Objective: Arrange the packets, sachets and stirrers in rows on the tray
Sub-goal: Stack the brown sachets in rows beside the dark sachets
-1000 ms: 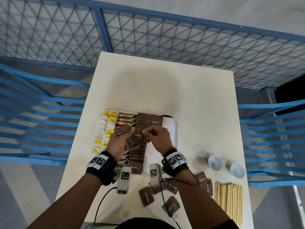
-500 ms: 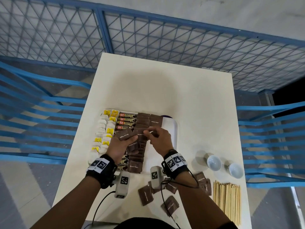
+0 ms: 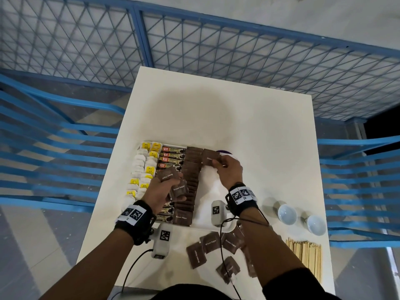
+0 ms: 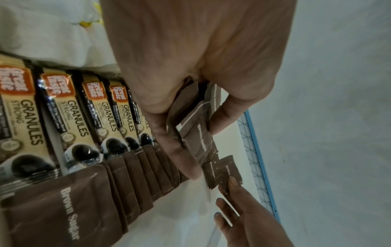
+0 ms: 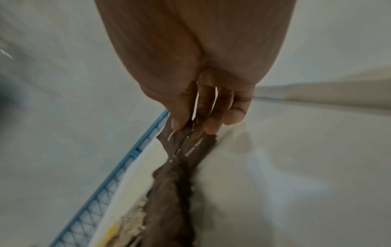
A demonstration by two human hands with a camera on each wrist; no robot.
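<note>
I count 1 tray (image 3: 223,228), 2 white cups (image 3: 287,214) at 4 o'clock of it. Loose brown sugar sachets (image 3: 211,244) on table at 6 o'clock: about 6, some overlapped. Granules packets (image 3: 173,150): 4 visible at 12 o'clock end, more hidden. Stirrers (image 3: 304,255): one bundle, uncountable. Hands: 2.

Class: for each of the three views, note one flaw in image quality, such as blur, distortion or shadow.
Head view: wide-angle bending of the blue railings, and a soft shadow on the table. Left wrist view: sharp print on the coffee sachets, the edges stretched. Right wrist view: dim, with the brown sugar packets smeared by blur.
</note>
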